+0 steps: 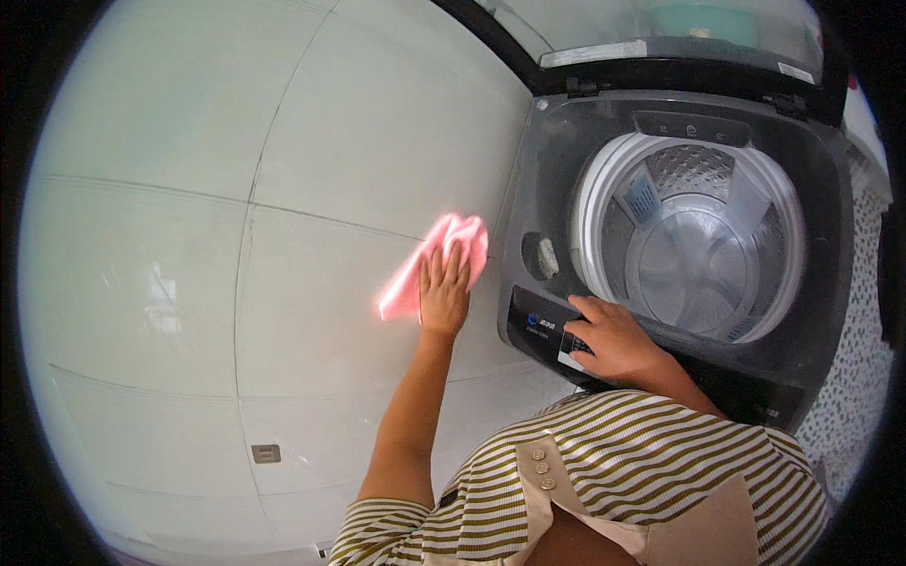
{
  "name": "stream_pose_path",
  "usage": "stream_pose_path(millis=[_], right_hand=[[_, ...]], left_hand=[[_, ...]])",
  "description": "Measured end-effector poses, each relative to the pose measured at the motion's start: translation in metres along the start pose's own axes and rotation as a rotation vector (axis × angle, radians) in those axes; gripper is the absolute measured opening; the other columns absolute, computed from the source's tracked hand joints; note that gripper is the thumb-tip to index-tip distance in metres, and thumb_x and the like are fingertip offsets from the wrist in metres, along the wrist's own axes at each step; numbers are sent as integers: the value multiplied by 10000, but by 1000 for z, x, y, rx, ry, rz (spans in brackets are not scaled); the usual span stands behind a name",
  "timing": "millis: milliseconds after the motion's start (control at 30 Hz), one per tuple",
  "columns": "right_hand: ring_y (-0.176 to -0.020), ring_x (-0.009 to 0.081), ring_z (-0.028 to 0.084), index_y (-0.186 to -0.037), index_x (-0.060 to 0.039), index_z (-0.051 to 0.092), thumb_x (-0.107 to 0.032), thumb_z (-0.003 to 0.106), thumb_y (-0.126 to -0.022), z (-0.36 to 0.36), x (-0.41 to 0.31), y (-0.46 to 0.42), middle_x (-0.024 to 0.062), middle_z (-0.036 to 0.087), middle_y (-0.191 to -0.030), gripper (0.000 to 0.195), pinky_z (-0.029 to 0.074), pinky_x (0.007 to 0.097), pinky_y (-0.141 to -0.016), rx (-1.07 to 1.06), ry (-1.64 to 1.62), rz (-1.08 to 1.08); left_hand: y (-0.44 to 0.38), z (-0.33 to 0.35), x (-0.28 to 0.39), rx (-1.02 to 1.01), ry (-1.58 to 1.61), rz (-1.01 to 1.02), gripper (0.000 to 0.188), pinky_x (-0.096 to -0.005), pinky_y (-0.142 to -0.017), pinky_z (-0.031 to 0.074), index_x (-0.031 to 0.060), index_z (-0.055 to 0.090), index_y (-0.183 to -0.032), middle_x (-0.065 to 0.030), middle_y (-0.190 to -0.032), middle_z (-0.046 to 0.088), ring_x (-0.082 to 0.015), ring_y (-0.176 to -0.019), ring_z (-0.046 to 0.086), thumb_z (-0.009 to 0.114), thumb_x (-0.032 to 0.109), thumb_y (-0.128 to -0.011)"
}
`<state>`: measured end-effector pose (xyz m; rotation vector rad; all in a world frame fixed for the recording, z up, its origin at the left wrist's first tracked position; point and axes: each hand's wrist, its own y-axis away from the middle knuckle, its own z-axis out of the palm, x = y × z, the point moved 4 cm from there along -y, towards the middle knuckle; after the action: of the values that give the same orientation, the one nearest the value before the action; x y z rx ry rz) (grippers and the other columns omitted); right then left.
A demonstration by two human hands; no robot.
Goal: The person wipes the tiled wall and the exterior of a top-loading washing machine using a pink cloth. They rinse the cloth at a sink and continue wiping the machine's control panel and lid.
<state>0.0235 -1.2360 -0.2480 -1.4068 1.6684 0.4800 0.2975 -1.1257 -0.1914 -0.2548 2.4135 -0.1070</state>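
My left hand lies flat, fingers spread, over a pink cloth and presses it against the pale tiled wall. To the right stands a dark top-loading washing machine with its lid raised. My right hand rests on the machine's front edge beside the control panel, with its fingers bent and apart; no held thing shows in it. The metal drum is open to view, with two filter pieces on its inner wall.
A socket or switch plate sits low on the tiled wall. Speckled flooring shows at the machine's right side. A greenish basin is seen through the raised lid. A small pale object lies in the machine's round recess.
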Motion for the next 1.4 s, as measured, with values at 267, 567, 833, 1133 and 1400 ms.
stream_pose_path(millis=[267, 567, 833, 1133, 1400], right_hand=[[-1255, 392, 477, -1136, -35, 659, -227, 740, -796, 0, -7, 1, 231, 444, -1402, 399, 394, 508, -1007, 66, 77, -3], [-1296, 388, 465, -1167, -28, 654, -212, 713, -839, 7, 3, -2, 223, 450, -1432, 381, 382, 510, -1035, 72, 144, 30], [-1292, 386, 468, -1146, -33, 664, -211, 712, -831, 7, 0, -3, 224, 446, -1431, 365, 374, 516, -1034, 81, 159, 54], [-1270, 390, 483, -1145, -23, 659, -206, 712, -831, 2, -8, 0, 225, 467, -1402, 367, 376, 508, -1029, 100, 107, 61], [-1259, 389, 495, -1163, 0, 648, -180, 696, -845, -5, -9, 2, 207, 463, -1423, 368, 383, 466, -1047, 69, 28, 61]], left_hand=[[152, -32, -16, -4, -152, -297, 736, -577, -1171, 201, 232, 463, -1454, -28, -1557, 357, -325, -1437, 307, 672, 109, -759], [217, -176, -140, 455, -513, -621, 604, -547, -1089, 351, 100, 467, -1393, -144, -1520, 390, -412, -1395, 355, 646, 144, -819], [216, -157, -122, 514, -569, -729, 605, -589, -1121, 310, 103, 448, -1406, -181, -1562, 315, -429, -1421, 313, 607, 199, -831], [196, -100, -89, 558, -344, -796, 483, -679, -1126, 135, 75, 569, -1289, -136, -1507, 425, -504, -1407, 269, 622, 125, -812], [154, -29, -29, 312, -289, -623, 602, -650, -1162, 66, 176, 523, -1408, -70, -1540, 404, -424, -1441, 270, 660, 224, -824]])
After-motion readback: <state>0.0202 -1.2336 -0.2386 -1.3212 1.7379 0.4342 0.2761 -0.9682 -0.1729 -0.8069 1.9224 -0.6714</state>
